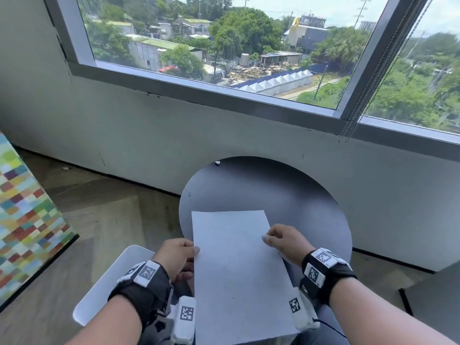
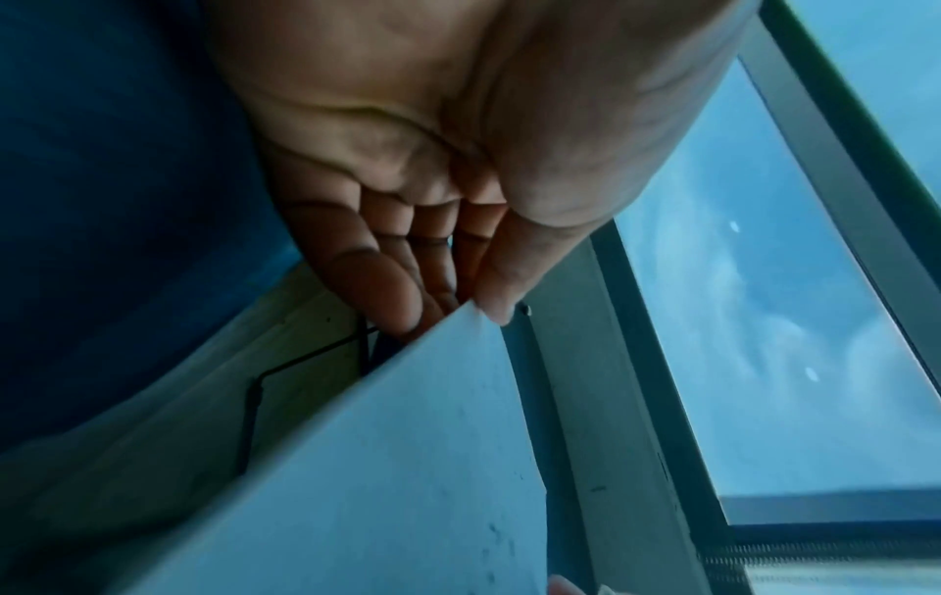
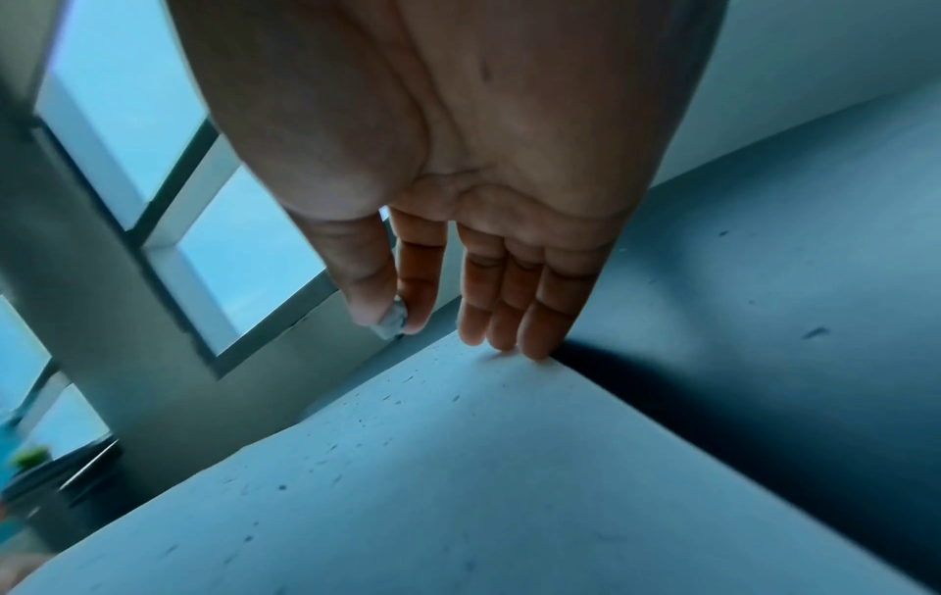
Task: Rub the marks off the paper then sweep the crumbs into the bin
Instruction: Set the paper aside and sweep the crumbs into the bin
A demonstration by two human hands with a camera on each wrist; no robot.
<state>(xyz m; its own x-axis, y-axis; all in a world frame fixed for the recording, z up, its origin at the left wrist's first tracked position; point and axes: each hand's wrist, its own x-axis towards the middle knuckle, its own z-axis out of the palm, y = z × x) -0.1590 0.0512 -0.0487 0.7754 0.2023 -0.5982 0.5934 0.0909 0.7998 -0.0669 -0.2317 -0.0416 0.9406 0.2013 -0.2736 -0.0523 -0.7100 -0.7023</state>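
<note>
While I watch from the head camera, a round dark table [image 1: 286, 192] stands under a wide window [image 1: 224, 46]. On its near part lies the paper [image 1: 239, 275], lifted at the near end and overhanging toward me. My left hand [image 1: 174, 255] pinches its left edge, thumb on top. My right hand [image 1: 286, 241] rests three fingers on the right edge and pinches a small eraser [image 3: 393, 322]. Dark crumbs [image 3: 356, 418] dot the sheet. No bin shows. I judge tipping should be slow, keeping the sheet level so crumbs stay on.
</note>
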